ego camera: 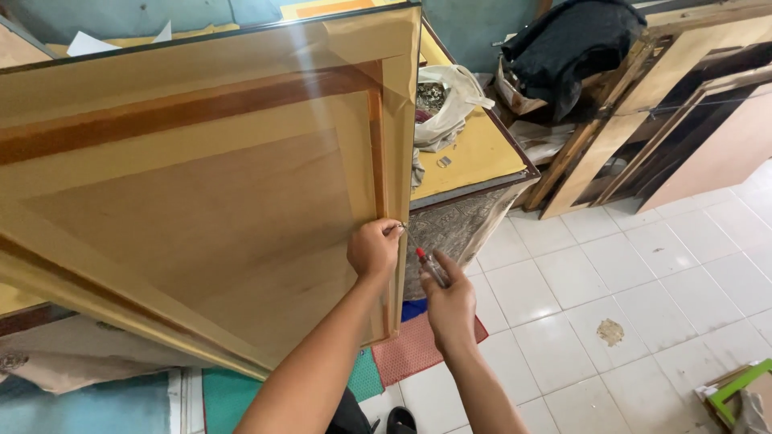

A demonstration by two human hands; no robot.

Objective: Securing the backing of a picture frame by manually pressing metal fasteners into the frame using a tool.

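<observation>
Wooden and large, the picture frame (201, 177) stood tilted up before me, its brown-paper back facing me. My left hand (374, 249) was clenched at its right edge, pinching something small there. My right hand (450, 301) gripped a red-tipped tool (430, 267) just beside it. Behind lay a yellow table (474, 153) with a white bag (446, 96), over white floor tiles (643, 281).

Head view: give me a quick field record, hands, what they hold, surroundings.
left hand: pinches the edge of the large framed panel, backing side up
right hand: shut on red-tipped tool, tip toward that edge
panel: tilted, propped on yellow-topped table
table: white bag
floor: white tiles, red mat
</observation>
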